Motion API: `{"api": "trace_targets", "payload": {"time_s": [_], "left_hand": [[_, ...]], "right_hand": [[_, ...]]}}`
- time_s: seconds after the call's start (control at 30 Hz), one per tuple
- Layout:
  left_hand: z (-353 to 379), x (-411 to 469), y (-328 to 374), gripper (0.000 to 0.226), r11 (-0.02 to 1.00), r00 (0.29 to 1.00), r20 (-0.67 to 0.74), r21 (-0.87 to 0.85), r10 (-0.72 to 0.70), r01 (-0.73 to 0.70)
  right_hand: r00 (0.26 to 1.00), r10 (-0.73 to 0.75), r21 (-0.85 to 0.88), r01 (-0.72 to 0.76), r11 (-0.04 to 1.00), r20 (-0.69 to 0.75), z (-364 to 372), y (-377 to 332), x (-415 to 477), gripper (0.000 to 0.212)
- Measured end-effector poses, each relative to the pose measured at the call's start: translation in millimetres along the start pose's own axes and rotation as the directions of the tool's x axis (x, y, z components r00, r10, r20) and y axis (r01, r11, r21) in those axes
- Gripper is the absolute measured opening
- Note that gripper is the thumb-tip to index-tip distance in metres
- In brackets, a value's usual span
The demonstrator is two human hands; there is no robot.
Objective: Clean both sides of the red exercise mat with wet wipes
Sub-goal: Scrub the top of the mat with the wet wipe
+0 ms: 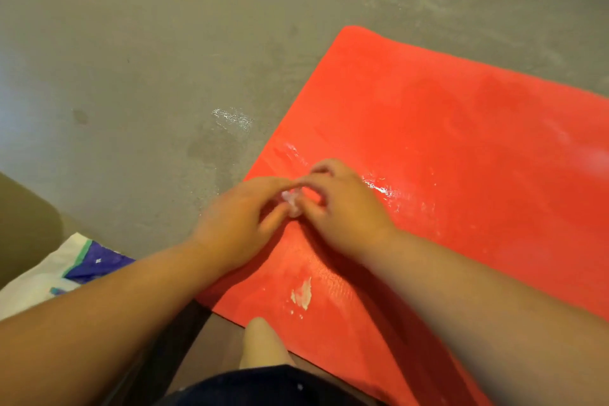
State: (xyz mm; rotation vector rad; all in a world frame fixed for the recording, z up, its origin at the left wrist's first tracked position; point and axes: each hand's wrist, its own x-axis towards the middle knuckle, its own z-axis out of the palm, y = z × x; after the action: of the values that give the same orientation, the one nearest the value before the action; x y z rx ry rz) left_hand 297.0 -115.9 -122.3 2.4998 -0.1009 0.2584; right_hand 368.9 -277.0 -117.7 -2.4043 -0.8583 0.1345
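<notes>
**Item 1. Red exercise mat** (pixel 445 142): lay flat on the grey floor (pixel 164 43), one corner toward the person, its right and near edges cut off by the frame.

**Item 2. Wet wipe** (pixel 291 199): a small, crumpled whitish wad, held just above the mat near its left edge.

**Item 3. Left hand** (pixel 237 217) and **right hand** (pixel 346 208): met over the mat, fingers of both curled in and pinching the wipe between them. This was probably refolding or wringing rather than wiping.

**Item 4. Wet sheen** (pixel 385 189): a glossy band across the mat beside the hands, and a glint of damp on the floor (pixel 230 117) just off the mat's edge.

**Item 5. Whitish smear** (pixel 303 295): on the mat, nearer the person, not yet wiped away.

**Item 6. White and purple packet** (pixel 82 267): on the floor at lower left, partly behind the left forearm. It was likely the wipes, but no label was legible.

**Progress, as judged:** the upper face was only partly done. The near strip was damp, the far stretch looked dry and faintly dusty, and the smear remained. The underside could not be seen and was presumably still to clean.

**Obscured:** how the fingertips gripped the wipe was blurred. The pale shape (pixel 263 346) at the bottom edge was unclear, perhaps a knee.
</notes>
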Motion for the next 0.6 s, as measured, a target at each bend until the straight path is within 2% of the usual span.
{"api": "trace_targets", "payload": {"time_s": [0.03, 0.1, 0.17, 0.27, 0.33, 0.4, 0.47, 0.53, 0.6], "left_hand": [[-4.1, -7.1, -9.2, 0.036, 0.999, 0.999, -0.031, 0.042, -0.01, 0.012], [-16.1, -23.2, -34.0, 0.046, 0.977, 0.99, -0.066, 0.165, -0.123, 0.132], [-27.0, -44.0, -50.4, 0.066, 0.944, 0.966, 0.022, 0.217, -0.258, 0.247], [-23.4, -66.5, -61.3, 0.079, 0.922, 0.954, 0.129, 0.321, -0.271, 0.218], [-18.6, -66.7, -61.5, 0.078, 0.902, 0.954, 0.107, 0.372, -0.279, 0.221], [-17.6, -66.7, -61.0, 0.074, 0.899, 0.954, 0.074, 0.364, -0.289, 0.244], [-17.9, -67.1, -61.6, 0.071, 0.904, 0.959, 0.047, 0.347, -0.281, 0.248], [-18.9, -66.8, -60.1, 0.069, 0.909, 0.96, 0.048, 0.336, -0.278, 0.246], [-20.1, -65.6, -58.8, 0.07, 0.908, 0.959, 0.051, 0.339, -0.28, 0.247]], "right_hand": [[0.998, -0.025, 0.021, 0.024, 0.999, 0.058, 7.6, -10.8, 0.2, 0.022], [0.992, -0.052, 0.003, 0.052, 0.999, 0.113, 20.2, -22.7, 0.4, 0.018], [0.979, -0.14, -0.051, 0.149, 0.988, 0.149, 29.1, -28.5, -4.4, 0.017], [0.924, -0.297, -0.093, 0.327, 0.94, 0.241, 27.3, -23.3, -5.6, 0.016], [0.946, -0.252, -0.156, 0.285, 0.946, 0.205, 20.4, -10.5, 16.3, 0.019], [0.996, -0.055, -0.254, 0.069, 0.965, 0.063, 15.7, 7.8, 53.6, 0.021], [0.992, 0.113, -0.244, -0.125, 0.962, -0.063, 14.6, 14.7, 78.4, 0.023], [0.994, 0.107, -0.211, -0.112, 0.971, -0.038, 25.7, 2.2, 75.7, 0.023], [0.998, -0.051, -0.12, 0.056, 0.991, 0.047, 40.9, -23.1, 49.2, 0.019]]}}
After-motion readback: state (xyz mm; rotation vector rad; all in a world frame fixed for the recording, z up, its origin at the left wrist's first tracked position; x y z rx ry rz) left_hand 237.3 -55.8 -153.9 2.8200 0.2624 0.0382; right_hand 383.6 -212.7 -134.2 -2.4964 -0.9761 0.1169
